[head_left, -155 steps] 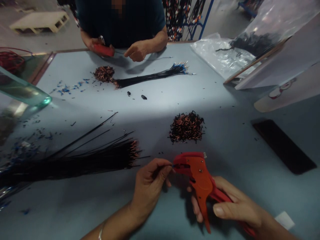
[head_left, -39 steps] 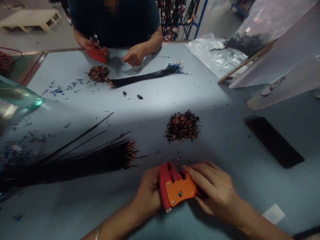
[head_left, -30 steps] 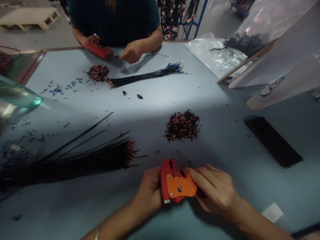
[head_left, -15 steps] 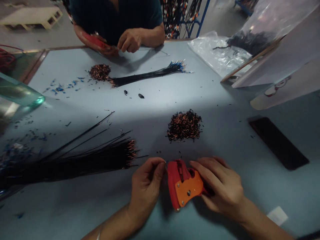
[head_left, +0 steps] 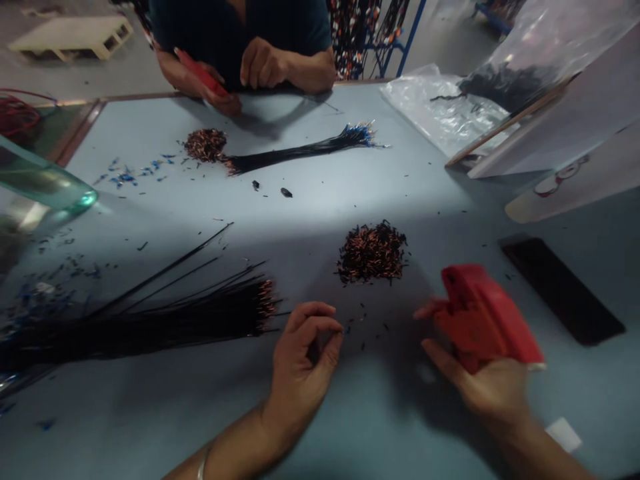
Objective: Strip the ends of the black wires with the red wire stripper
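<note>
My left hand (head_left: 306, 353) is closed in a pinch, thumb against forefinger. A tiny bluish tip shows at its fingertips; what it belongs to is hidden. A red wire stripper (head_left: 490, 320) lies in my right hand (head_left: 500, 393), smeared by motion, its thumb and a finger pointing left. Left of my left hand lies a thick bundle of black wires (head_left: 200, 327), bare copper ends facing right. Beyond my hands sits a pile of short black and copper offcuts (head_left: 373, 253). A few loose dark bits lie between my two hands.
Across the table a person (head_left: 240, 47) holds a red tool (head_left: 203, 75). Near them lie copper scraps (head_left: 205, 145) and a blue-tipped wire bundle (head_left: 300, 152). A dark flat phone-like slab (head_left: 563, 290) is at right, a plastic bag (head_left: 425, 100) behind, blue scraps (head_left: 30, 307) at left.
The wire stripper has moved right, away from my left hand, and turned over in my right hand. My left hand stays nearly in place, still pinching. The co-worker's hands have moved apart.
</note>
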